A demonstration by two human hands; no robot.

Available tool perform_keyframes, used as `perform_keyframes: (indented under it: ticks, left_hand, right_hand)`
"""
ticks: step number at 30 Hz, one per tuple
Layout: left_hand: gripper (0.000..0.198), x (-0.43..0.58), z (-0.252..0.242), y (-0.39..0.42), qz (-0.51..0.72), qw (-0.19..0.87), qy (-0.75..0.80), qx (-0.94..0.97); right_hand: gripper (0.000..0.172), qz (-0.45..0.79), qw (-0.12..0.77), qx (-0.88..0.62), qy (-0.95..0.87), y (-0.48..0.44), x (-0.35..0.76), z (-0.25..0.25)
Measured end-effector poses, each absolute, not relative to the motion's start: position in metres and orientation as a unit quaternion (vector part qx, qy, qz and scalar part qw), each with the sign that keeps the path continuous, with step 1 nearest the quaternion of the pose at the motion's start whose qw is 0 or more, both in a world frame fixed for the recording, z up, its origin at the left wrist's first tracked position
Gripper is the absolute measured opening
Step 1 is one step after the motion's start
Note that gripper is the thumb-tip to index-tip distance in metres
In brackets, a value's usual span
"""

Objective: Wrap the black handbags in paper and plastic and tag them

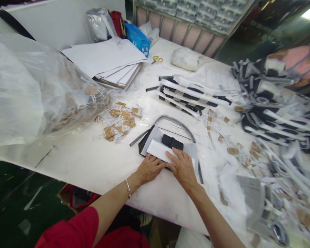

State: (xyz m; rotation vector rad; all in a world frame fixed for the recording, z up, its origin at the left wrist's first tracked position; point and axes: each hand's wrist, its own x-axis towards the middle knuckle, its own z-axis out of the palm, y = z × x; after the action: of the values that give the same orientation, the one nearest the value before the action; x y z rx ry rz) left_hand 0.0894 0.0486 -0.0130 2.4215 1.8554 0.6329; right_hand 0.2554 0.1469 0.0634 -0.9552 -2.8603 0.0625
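A black handbag [142,146] lies on the white table in front of me, partly covered by a pale grey sheet. Its handle [187,128] arches away from me in a clear wrapping. On top are a black flap tab [172,141] and a folded white sheet [156,150]. My left hand [151,168] rests along the near edge of the white sheet, fingers stretched out and flat. My right hand [182,168] grips the sheet's right part, thumb at its near edge and fingers over the top. The fingertips' undersides are hidden.
Brown paper tags [122,120] lie left beyond the bag. Wrapped black-and-white bag parts [191,93] are stacked farther back, with more piles [281,124] at right. A large clear plastic bag [41,89], white boards [105,57], a blue box [137,38] and yellow-handled scissors [158,59] surround the workspace.
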Motion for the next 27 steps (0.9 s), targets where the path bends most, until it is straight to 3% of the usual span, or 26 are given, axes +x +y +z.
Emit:
perform_keyframes:
  ticks: [6,11,14,19,27]
  left_hand:
    - [0.030,0.085,-0.005,0.042,0.288,0.016,0.573,0.768]
    - [0.024,0.083,0.036,0.036,0.370,0.033,0.534,0.760]
    - [0.033,0.084,0.048,0.057,0.307,0.025,0.523,0.795]
    - [0.056,0.083,0.016,0.087,0.180,0.002,0.559,0.810]
    - [0.050,0.083,0.010,0.086,0.175,-0.021,0.548,0.818]
  right_hand:
    - [0.043,-0.009,0.070,-0.305,-0.950,0.137,0.264,0.039]
    - [0.047,-0.022,0.081,-0.329,-0.941,0.122,0.262,0.025]
    - [0.049,-0.010,0.081,-0.340,-0.937,0.120,0.259,0.024]
    - [0.044,0.051,0.112,-0.330,-0.936,0.122,0.261,0.039]
    - [0.043,0.022,0.169,-0.429,-0.887,0.105,0.284,0.019]
